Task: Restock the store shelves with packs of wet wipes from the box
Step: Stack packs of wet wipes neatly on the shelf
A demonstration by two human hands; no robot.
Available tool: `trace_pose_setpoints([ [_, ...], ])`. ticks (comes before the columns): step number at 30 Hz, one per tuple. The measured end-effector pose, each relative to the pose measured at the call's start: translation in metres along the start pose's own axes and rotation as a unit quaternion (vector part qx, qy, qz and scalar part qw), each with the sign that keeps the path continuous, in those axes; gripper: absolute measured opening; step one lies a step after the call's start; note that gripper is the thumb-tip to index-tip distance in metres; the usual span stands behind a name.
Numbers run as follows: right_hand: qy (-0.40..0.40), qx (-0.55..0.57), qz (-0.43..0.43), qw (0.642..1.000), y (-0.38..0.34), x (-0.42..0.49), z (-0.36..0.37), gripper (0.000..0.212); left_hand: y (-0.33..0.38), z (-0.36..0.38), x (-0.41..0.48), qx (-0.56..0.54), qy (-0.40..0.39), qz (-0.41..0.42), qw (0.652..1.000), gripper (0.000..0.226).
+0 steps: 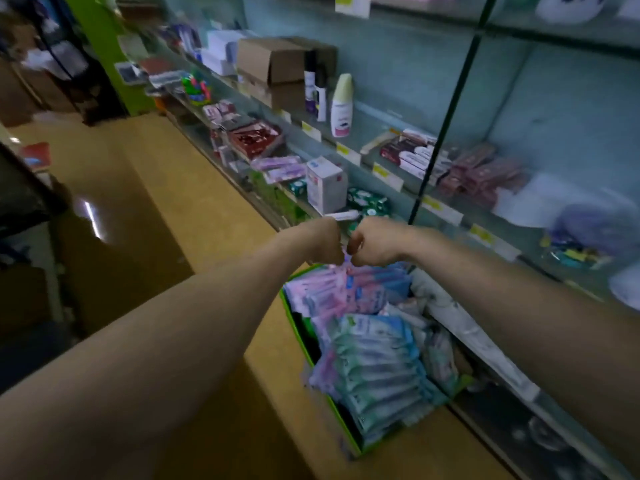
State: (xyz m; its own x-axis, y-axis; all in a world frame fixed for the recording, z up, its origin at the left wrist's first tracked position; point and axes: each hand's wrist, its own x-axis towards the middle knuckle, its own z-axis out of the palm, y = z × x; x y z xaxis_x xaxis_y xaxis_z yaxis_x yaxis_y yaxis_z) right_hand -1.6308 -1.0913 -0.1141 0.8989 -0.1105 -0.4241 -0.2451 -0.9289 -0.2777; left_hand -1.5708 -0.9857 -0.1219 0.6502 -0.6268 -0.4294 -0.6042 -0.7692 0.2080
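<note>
Two bare forearms reach out from the near edge and meet mid-scene. At the far left lies the tan floor (156, 188), glossy under a streak of light. Moving right, the left hand (323, 244) has its fingers curled under, back of the hand up. Its knuckles almost touch those of the right hand (372, 245), which is curled the same way. Both hover at the far end of the green box (298, 327), just over the pink packs (332, 292) standing there. A scrap of pink shows between the two fists. The fingers are hidden and the picture is smeared, so I cannot tell whether either grip is clamped on a pack or closed on nothing.

The box appears to stand on the floor against the foot of the shelves (446, 209). It is crowded with packs of wet wipes (377, 368), blue-green ones nearer and pink ones farther. Right of the hands, the shelf tiers run away to the far left, carrying a white carton (325, 183), green packets (369, 200) and, higher up, a white bottle (341, 105).

By my reading, the step in hand is taking packs out of the far end of the box. Restocking looks barely started, since the box is close to full. The next move calls for a firm hold on a pack, a lift clear of its neighbours, and a swing right to a bare stretch of shelf.
</note>
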Motion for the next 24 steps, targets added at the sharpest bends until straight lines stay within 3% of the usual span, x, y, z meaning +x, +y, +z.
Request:
trace_pose_setpoints([
  [5, -0.036, 0.024, 0.045, 0.998, 0.038, 0.009, 0.034, 0.025, 0.017, 0.038, 0.027, 0.012, -0.045, 0.039, 0.998, 0.036],
  [9, -0.075, 0.04, 0.07, 0.994, 0.068, 0.017, 0.063, 0.025, 0.026, 0.071, 0.043, 0.009, -0.085, 0.024, 0.996, 0.04],
  [13, -0.126, 0.047, 0.093, 0.987, 0.088, 0.022, 0.095, 0.023, 0.026, 0.095, 0.052, -0.044, -0.129, -0.021, 0.99, 0.041],
  [17, -0.15, 0.056, 0.141, 0.977, 0.108, 0.025, 0.117, 0.024, 0.018, 0.122, 0.063, -0.089, -0.129, -0.121, 0.98, 0.03],
  [21, -0.168, 0.103, 0.166, 0.966, 0.124, 0.027, 0.132, 0.054, 0.015, 0.142, 0.072, -0.144, -0.146, -0.181, 0.962, 0.022],
  [24, -0.177, 0.185, 0.207, 0.944, 0.129, 0.027, 0.139, 0.066, 0.015, 0.153, 0.078, -0.191, -0.133, -0.214, 0.949, 0.027],
])
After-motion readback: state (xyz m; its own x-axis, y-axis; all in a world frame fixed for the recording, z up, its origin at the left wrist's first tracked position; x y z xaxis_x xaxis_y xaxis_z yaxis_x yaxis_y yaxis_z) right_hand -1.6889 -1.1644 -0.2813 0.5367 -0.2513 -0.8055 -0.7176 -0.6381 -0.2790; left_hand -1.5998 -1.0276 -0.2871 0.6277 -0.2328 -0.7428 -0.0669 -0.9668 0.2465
